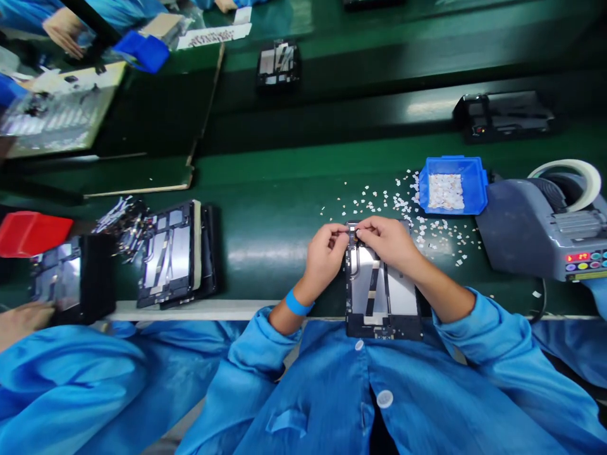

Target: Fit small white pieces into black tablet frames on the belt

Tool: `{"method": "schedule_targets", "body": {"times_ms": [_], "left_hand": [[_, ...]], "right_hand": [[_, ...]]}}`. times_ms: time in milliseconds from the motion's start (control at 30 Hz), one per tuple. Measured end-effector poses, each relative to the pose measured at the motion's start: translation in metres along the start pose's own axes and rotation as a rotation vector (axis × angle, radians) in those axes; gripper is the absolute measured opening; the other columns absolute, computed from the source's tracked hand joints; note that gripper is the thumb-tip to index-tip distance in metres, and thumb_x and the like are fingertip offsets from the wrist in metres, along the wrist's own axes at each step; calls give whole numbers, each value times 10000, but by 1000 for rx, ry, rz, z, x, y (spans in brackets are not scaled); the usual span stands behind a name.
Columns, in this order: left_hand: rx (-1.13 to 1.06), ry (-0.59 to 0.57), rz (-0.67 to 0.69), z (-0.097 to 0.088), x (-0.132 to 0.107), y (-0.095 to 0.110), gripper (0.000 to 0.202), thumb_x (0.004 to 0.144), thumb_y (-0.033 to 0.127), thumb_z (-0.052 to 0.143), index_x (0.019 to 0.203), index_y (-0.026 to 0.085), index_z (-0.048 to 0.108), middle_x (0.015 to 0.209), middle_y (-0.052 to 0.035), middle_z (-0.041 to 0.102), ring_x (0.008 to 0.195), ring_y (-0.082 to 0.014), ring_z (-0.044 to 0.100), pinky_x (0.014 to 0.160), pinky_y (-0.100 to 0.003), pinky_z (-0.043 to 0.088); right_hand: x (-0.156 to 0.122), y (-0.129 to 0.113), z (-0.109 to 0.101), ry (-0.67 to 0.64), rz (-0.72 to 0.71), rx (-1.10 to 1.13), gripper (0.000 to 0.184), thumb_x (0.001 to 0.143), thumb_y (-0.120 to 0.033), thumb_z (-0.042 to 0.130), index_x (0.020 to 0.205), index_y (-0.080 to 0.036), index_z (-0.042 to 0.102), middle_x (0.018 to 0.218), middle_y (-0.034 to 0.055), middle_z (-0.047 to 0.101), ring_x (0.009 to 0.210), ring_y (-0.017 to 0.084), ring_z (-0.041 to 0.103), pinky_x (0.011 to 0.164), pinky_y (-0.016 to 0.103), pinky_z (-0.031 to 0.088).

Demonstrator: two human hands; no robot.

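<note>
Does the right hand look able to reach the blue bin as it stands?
Probably yes: only loose white bits appear between the right hand and the blue bin, though that hand is busy at the opened device's far end.

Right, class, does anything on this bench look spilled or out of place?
Yes: small white pieces lie strewn on the green bench, left of the blue bin and on its near side. Similar pieces lie inside it, so these look spilled.
</note>
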State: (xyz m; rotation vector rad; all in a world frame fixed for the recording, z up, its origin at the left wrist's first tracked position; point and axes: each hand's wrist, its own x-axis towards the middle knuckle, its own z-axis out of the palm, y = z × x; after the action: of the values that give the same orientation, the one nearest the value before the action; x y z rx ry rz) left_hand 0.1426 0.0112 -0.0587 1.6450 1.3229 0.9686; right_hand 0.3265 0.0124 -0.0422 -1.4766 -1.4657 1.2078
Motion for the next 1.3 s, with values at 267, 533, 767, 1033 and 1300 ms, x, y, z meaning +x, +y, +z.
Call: {"method": "schedule_targets", "body": {"times_ms": [267,533,767,1033,1300], "left_hand": [[-194,3,-190,11,-3,13,147,908,294,674,962,179,748,882,-31,757,773,-151,645,706,-264,502],[43,52,-49,7,-11,12,100,917,259,685,944,215,771,840,-17,745,755,-166,647,737,-297,489],[167,22,42,4,-12,17,108,913,207,673,869,226,770,803,-14,737,737,-174,628,763,-319,481],[-137,-52,-190,7,-3,8,93,884,263,684,901,195,744,737,5,682,651,-136,565,607,-258,423],[-468,-22,-300,10,7,-6,150,786,242,738,825,186,605,842,-20,721,788,-139,669,723,-249,500]], "right_hand": [[-12,3,6,179,-216,-290,139,958,-294,629,968,-209,738,946,66,768,869,208,679,820,337,507],[-20,8,4,108,-338,-500,216,1032,-294,557,1049,-225,761,1018,76,789,979,237,704,902,361,517],[-18,8,10,175,-321,-594,212,972,-239,547,887,-225,741,889,70,768,871,229,684,819,341,497],[-13,4,-52,445,-196,-707,149,890,-214,559,783,-215,662,799,60,689,773,199,616,721,341,437],[-18,9,-104,506,-122,-968,267,981,-256,535,1016,-123,764,996,143,735,944,246,665,789,380,457]]}}
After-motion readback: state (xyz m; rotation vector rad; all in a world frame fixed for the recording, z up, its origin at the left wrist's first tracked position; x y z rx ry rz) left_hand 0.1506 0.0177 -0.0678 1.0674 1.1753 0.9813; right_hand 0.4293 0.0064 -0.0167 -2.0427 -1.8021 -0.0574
